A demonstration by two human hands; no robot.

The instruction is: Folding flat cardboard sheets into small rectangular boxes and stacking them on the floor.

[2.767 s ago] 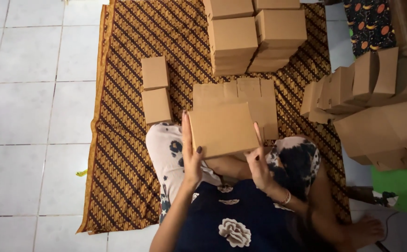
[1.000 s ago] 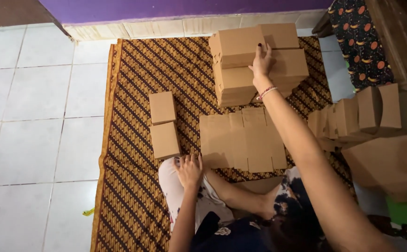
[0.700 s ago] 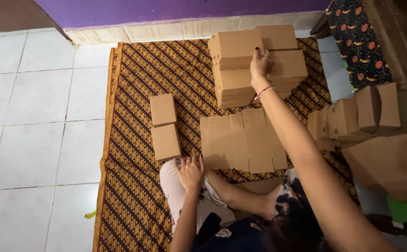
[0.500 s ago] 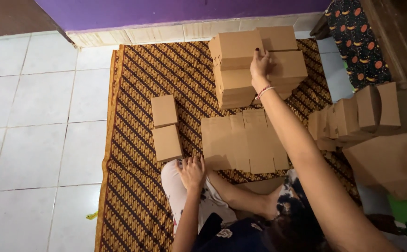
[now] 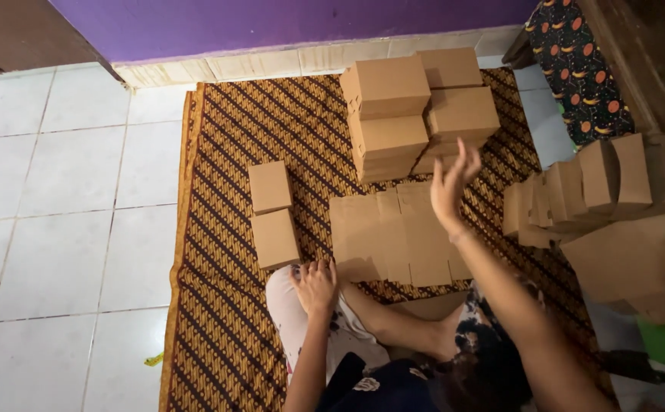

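Right hand (image 5: 450,183), fingers apart, is lifting back off the 2 stacks of closed boxes (image 5: 416,114), while left hand (image 5: 315,284) is resting spread on knee (image 5: 286,294).

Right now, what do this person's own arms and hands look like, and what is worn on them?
Both arms are bare, with no sleeves in view and no gloves. The right hand has a thin pale bangle at the wrist. The left hand shows no ring, watch or band that can be made out. Fingers are uncovered.
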